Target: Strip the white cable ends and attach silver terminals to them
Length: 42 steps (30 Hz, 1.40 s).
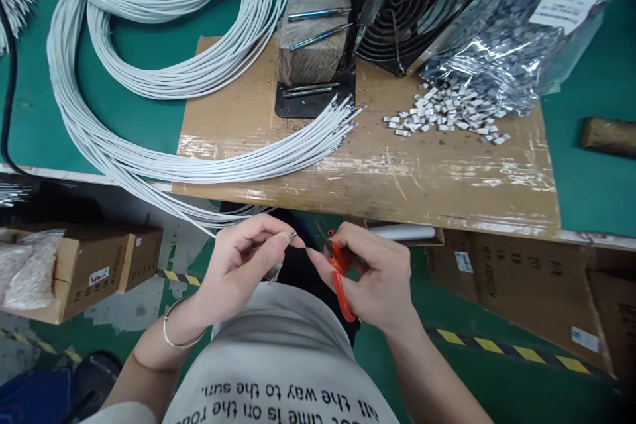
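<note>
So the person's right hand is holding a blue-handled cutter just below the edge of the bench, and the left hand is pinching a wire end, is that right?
Not quite: the cutter in the right hand has orange handles, not blue. The head view shows this. The rest holds: it sits just below the edge of the bench, and the left hand pinches a wire end.

A green bench (591,165) carries a cardboard sheet (377,172) at its front edge, white cable coils (149,79) toward its left, and a brown block (609,136) near its right edge.

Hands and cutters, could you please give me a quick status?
Left hand pinching a wire end. Right hand gripping orange cutters, tips at the wire end. Wire bundle and loose terminals on the board, clear of both hands.
</note>
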Available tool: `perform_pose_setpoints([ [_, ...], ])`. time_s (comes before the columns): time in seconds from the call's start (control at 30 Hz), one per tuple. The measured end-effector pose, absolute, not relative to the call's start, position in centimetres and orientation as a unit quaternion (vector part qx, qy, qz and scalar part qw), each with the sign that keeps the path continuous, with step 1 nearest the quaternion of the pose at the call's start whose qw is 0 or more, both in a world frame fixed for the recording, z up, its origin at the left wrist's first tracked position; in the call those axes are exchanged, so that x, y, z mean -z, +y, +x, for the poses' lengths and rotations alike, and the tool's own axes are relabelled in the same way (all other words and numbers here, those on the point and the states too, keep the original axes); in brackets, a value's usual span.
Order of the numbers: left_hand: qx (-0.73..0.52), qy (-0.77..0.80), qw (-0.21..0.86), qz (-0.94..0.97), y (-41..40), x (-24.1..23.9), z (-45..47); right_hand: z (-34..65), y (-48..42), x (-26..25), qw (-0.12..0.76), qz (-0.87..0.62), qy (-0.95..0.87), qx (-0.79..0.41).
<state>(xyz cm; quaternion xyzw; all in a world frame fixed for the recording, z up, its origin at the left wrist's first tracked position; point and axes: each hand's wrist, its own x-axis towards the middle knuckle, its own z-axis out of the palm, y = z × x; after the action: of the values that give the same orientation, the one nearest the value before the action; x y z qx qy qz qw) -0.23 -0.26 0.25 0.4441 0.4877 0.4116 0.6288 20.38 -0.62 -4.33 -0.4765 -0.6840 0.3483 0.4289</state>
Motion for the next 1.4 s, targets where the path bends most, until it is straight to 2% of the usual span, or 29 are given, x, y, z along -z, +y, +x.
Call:
perform_pose_setpoints([
  [0.53,-0.389,0.461,0.664,0.442,-0.3,-0.2,-0.6,20.5,0.0,4.5,0.401,-0.443,-0.738,-0.313],
  [0.93,-0.322,0.471,0.689,0.447,0.1,-1.2,-1.1,21.9,0.9,3.9,0.363,-0.398,-0.791,-0.290],
  [1.4,-0.307,0.447,0.727,0.421,0.7,-1.4,-1.5,21.9,1.0,4.1,0.353,-0.381,-0.795,-0.314],
])
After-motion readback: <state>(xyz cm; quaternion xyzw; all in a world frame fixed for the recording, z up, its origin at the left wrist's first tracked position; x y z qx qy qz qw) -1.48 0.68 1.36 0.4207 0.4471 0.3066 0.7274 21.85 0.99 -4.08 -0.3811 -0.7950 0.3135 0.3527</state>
